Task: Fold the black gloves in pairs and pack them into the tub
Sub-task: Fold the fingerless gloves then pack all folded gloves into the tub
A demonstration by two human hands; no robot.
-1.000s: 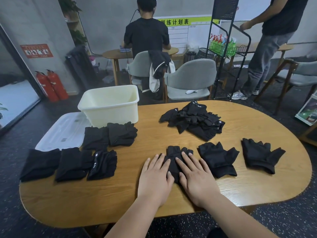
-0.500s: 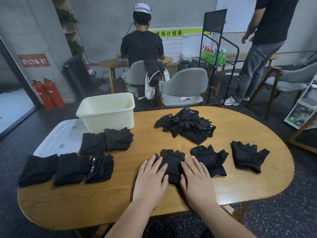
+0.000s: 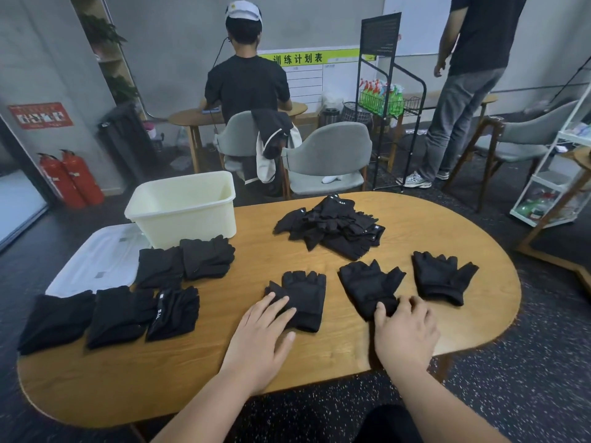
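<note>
Flat on the tabletop point(image 3: 192, 372), under the fingertips of the left hand point(image 3: 260, 334): a black fingerless glove point(image 3: 302, 295), cuff nearest the wrist, pressed down by straight, slightly spread fingers. Just to the right of that, and apart from it, a second glove point(image 3: 367, 282), pinched at the near cuff edge by the right hand point(image 3: 404, 334), with the thumb on top of the cloth and the fingers curled at the hem. Farther right of the right hand, untouched, a third glove point(image 3: 439, 276) lying flat with its finger stubs pointing away. Beyond both hands, toward the far edge, a loose pile of gloves point(image 3: 332, 228), heaped and overlapping. Left of the left hand, five folded pairs point(image 3: 120, 314) in two rough rows, some touching one another: three in the near row, two in the far row. Behind the far row, touching or nearly so, the cream plastic tub point(image 3: 182, 215), upright, with no gloves visible inside. Beside the tub, at the far left, a translucent white lid point(image 3: 96, 263) lying flat and jutting over the tabletop's edge. Past the tabletop, two grey chairs point(image 3: 326, 155), one draped with a dark jacket.
</note>
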